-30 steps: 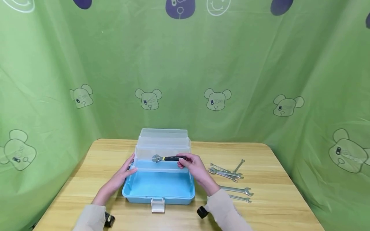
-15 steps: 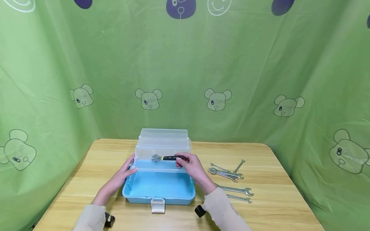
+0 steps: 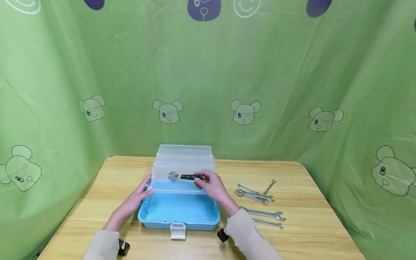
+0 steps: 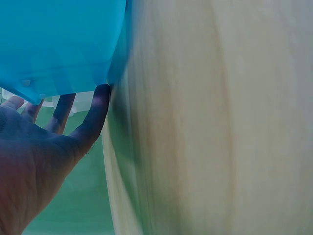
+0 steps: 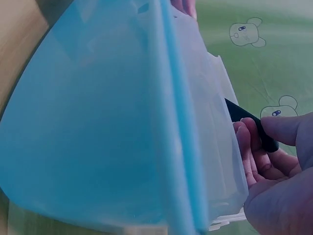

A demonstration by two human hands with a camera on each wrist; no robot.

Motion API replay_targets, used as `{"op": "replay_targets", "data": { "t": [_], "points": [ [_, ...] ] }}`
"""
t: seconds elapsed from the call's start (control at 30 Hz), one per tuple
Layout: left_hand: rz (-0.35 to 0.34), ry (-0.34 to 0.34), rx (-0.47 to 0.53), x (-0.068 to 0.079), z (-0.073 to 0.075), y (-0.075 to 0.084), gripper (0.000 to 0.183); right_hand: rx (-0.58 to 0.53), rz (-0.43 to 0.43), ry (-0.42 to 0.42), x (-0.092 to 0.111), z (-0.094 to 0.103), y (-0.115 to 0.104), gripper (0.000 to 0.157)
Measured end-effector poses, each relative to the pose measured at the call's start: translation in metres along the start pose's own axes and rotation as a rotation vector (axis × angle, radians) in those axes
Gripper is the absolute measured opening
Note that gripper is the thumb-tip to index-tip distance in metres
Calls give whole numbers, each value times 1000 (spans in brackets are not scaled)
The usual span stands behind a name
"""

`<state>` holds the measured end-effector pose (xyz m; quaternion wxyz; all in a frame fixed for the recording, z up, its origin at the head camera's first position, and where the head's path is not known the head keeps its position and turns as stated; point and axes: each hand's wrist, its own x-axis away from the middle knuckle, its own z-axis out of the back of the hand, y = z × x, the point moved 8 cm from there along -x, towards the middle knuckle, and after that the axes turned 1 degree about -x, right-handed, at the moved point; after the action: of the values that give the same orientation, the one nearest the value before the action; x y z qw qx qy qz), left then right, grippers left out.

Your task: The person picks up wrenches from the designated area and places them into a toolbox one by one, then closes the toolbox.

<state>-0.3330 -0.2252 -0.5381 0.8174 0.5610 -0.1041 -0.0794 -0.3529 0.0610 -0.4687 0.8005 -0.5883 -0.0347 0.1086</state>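
In the head view, my right hand [image 3: 212, 186] pinches the black handle end of an adjustable wrench [image 3: 186, 176], its metal head pointing left. The wrench is above the translucent tray [image 3: 182, 186] of an opened light-blue toolbox [image 3: 178, 226]. In the right wrist view, thumb and fingers hold the dark handle [image 5: 244, 116]; the tray hides the wrench head. My left hand [image 3: 134, 200] rests against the toolbox's left side, thumb on the tray's front corner. In the left wrist view, its fingers [image 4: 90, 120] are extended, with fingertips touching the blue base.
Several silver wrenches [image 3: 255, 195] lie in a loose pile right of the toolbox. Two larger wrenches [image 3: 268, 214] lie nearer, partly hidden by my right forearm. The toolbox's white latch [image 3: 177, 232] hangs down in front. A green curtain [image 3: 208, 72] surrounds the wooden table [image 3: 292, 238].
My right hand has moved slightly left with the adjustable wrench, still over the tray. My left hand has stayed on the toolbox.
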Motion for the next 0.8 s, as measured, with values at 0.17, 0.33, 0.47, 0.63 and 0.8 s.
{"op": "replay_targets", "data": {
  "t": [0.17,0.33,0.47,0.63,0.8],
  "points": [
    [-5,-3,-17,1,0,-3,77,63,31,34,-1,-2,-1,22],
    [-2,-2,-21,1,0,-4,78,125,58,48,-1,-5,-3,19],
    [-4,-2,-14,1,0,-2,77,168,85,41,-3,-8,-5,20],
    [-9,-4,-4,1,0,0,77,210,97,41,-6,-10,-6,20],
    [-5,-3,-5,0,0,-2,78,266,117,59,-8,-13,-7,18]
  ]
}}
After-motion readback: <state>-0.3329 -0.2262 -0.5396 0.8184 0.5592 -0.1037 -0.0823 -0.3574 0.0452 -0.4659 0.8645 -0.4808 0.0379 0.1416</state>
